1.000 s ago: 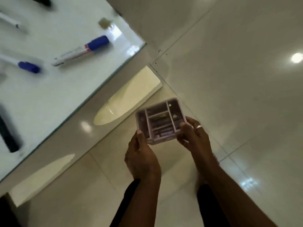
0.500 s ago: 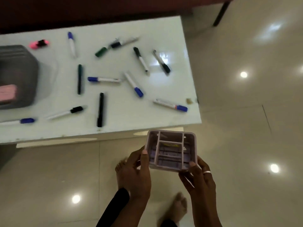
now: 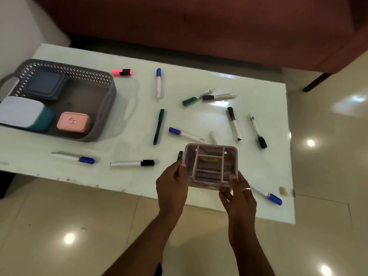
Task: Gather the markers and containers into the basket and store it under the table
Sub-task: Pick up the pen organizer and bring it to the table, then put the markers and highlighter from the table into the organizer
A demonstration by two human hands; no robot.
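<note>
Between the fingers (image 3: 233, 181) the tray (image 3: 209, 156) is mauve; right of them a white, blue-capped marker (image 3: 265, 194); far left, a grey latticed basket (image 3: 111, 100).

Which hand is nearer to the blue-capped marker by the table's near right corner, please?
Right. The right hand is just left of the marker; the left hand is farther left, across the organiser.

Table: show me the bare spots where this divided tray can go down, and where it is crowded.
Bare table lies between the basket and the dark green pen, and along the far edge behind the markers. In the basket, bare floor shows behind the pink box. The right half, by the tray, is crowded with scattered markers.
</note>
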